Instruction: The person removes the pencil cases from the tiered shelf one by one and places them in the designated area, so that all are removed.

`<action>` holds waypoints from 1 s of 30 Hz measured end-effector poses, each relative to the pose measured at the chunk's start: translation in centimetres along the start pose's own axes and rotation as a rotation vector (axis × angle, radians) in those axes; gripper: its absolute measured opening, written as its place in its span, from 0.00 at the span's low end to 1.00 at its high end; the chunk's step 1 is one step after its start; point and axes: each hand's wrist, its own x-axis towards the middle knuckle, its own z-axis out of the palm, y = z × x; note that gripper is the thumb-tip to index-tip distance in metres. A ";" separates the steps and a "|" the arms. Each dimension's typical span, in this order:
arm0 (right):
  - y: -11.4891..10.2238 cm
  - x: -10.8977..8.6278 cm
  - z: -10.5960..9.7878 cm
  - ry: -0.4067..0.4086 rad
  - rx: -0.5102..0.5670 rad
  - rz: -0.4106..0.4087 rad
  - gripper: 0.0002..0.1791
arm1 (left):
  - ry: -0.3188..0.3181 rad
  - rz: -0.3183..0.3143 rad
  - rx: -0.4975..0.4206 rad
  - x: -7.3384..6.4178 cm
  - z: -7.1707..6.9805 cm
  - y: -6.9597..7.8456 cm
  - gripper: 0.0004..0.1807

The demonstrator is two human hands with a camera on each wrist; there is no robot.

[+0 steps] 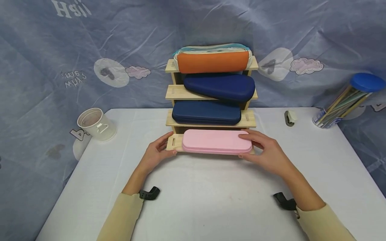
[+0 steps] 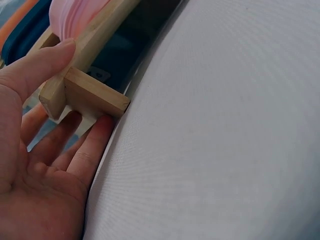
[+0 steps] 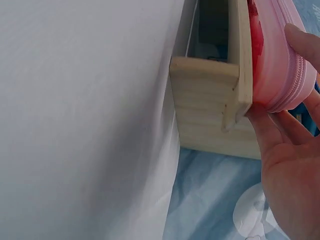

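Observation:
A pink zippered pencil case [image 1: 217, 140] lies on the lowest step of a stepped wooden rack [image 1: 174, 142]. My right hand [image 1: 265, 149] grips the case's right end, thumb at its front and fingers around the end. In the right wrist view the thumb presses near the zipper [image 3: 295, 75]. My left hand [image 1: 155, 154] holds the left end of that lowest step. Its thumb lies on the front edge and its fingers reach behind the wooden end [image 2: 95, 92]. Higher steps carry a dark blue case [image 1: 206, 112], a navy case [image 1: 220, 87] and an orange pencil case [image 1: 212, 62].
A white cup [image 1: 98, 125] stands at the back left of the white table [image 1: 199, 201]. Toward the back right are a small white-and-grey item [image 1: 290, 117] and a clear blue-lidded jar [image 1: 343, 102] of sticks. Blue printed cloth [image 1: 156, 30] hangs behind the rack.

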 end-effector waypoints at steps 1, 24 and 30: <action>0.1 -0.1 -0.2 0.004 0.000 -0.001 0.34 | 0.001 -0.002 -0.003 0.0 0.0 0.0 0.41; 0.1 -2.1 -2.6 0.039 -0.033 0.036 0.35 | 0.009 -0.006 0.017 0.0 0.0 -0.1 0.41; -2.0 -2.8 -3.0 0.066 -0.024 -0.010 0.34 | 0.004 -0.007 0.009 -0.1 -0.1 -0.4 0.42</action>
